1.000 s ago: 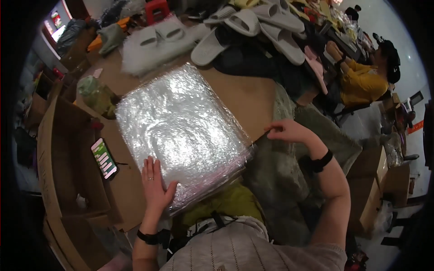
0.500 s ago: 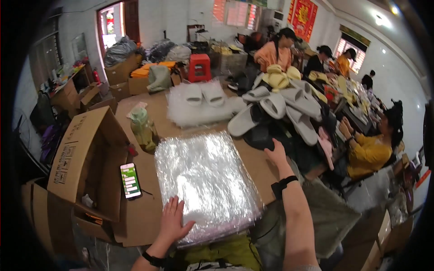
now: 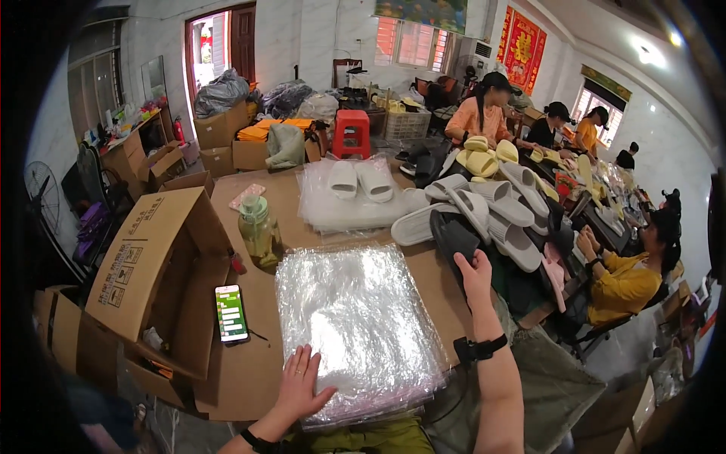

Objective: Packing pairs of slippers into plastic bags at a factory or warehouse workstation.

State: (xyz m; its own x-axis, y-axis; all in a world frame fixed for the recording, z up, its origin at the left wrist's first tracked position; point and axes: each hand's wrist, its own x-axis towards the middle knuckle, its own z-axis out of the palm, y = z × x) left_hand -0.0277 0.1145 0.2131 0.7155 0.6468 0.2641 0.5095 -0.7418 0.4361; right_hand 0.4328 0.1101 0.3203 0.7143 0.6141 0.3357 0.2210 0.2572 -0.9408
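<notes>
In the head view, the person's left hand (image 3: 300,387) lies palm down on a stack of clear, shiny, rectangular plastic bags (image 3: 355,325) at the near edge of the brown cardboard-coloured tabletop (image 3: 249,384); its fingers are straight and side by side, the thumb spread away from them, and it grips nothing. The right hand (image 3: 476,281) reaches forward past the stack's right side, thumb and fingers closed on the near part of a black, flat-soled slipper (image 3: 449,231). That slipper is tilted — its far end rests against a heap of pale grey open-toed slippers (image 3: 513,244) on the right half of the table. Pale yellow slippers (image 3: 480,160) lie behind the heap, and a pink slipper (image 3: 556,278) leans at its right side. Beyond the stack, a pair of whitish open-toed slippers (image 3: 358,181) sits on a pile of cloudy, translucent plastic bags (image 3: 333,217). To the left stand a greenish transparent bottle (image 3: 259,233) and an open brown cardboard box (image 3: 140,261) — a white-edged phone with a lit screen (image 3: 231,312) lies between the box and the stack. At far right, a co-worker in a mustard-yellow top (image 3: 626,284) sits beside the slippers.
</notes>
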